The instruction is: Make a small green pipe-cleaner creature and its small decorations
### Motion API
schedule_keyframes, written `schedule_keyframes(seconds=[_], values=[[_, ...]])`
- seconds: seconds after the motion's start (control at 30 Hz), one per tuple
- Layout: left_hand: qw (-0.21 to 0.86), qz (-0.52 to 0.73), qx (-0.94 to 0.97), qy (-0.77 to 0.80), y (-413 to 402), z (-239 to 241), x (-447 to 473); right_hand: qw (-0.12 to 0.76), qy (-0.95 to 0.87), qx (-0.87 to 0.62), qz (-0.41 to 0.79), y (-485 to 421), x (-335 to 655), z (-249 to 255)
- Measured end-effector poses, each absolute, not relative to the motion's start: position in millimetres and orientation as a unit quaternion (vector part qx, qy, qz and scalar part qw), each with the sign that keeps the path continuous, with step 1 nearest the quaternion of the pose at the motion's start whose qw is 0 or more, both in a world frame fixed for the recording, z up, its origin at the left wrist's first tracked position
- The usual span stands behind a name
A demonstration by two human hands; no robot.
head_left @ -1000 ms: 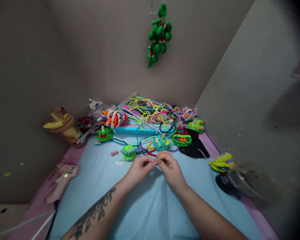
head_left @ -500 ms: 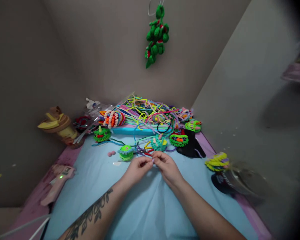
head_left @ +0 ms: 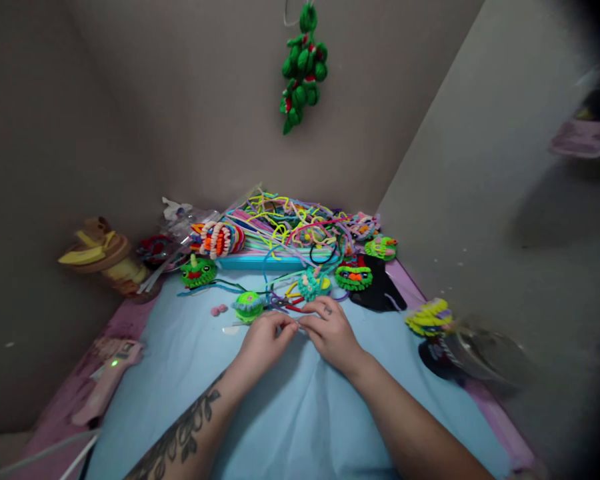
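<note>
My left hand and my right hand meet fingertip to fingertip over the light blue cloth, pinching a small pale piece between them; it is too small to name. Just beyond the fingers lie a green and blue fuzzy figure, a teal one and red-handled scissors. A tangle of coloured pipe cleaners is heaped at the back of the table.
Green fuzzy faces sit left and right. A green ornament hangs from above. A banana-shaped stand stands at left, a glue gun at the left edge, a yellow-purple piece at right. Walls enclose the corner.
Both hands stay together, working the small piece. The view has drifted slightly, so everything sits a little further left in the picture.
</note>
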State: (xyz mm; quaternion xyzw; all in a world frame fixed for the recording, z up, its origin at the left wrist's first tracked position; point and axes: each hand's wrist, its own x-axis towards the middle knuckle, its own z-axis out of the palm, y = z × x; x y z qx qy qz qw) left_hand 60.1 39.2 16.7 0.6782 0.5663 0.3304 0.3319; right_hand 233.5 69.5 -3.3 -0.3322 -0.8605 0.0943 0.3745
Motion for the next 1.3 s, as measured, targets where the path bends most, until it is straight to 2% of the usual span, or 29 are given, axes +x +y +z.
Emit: schedule_keyframes(seconds=[0.1, 0.2, 0.33, 0.43, 0.7, 0.87, 1.0, 1.2, 1.3], values=[[0.37, 0.36, 0.647, 0.562, 41, 16, 59, 0.412, -0.828, -0.342, 0.164, 70, 235, -2], [0.452, 0.393, 0.594, 0.536, 42, 12, 62, 0.462, -0.759, -0.368, 0.274, 67, 233, 1], [0.554, 0.439, 0.517, 0.484, 37, 7, 73, 0.536, -0.596, -0.356, 0.481, 61, 222, -2], [0.574, 0.459, 0.485, 0.473, 34, 6, 80, 0.556, -0.46, -0.297, 0.625, 59, 212, -8], [0.582, 0.489, 0.469, 0.45, 36, 3, 80, 0.527, -0.355, -0.301, 0.711, 58, 205, -19], [0.59, 0.483, 0.461, 0.454, 31, 9, 85, 0.525, -0.287, -0.315, 0.737, 54, 199, -17], [0.597, 0.479, 0.423, 0.485, 31, 13, 82, 0.524, -0.351, -0.327, 0.704, 57, 204, -11], [0.678, 0.452, 0.33, 0.476, 34, 14, 77, 0.504, -0.641, -0.388, 0.43, 65, 230, 5], [0.663, 0.438, 0.362, 0.487, 35, 14, 76, 0.476, -0.716, -0.388, 0.33, 65, 236, 10]])
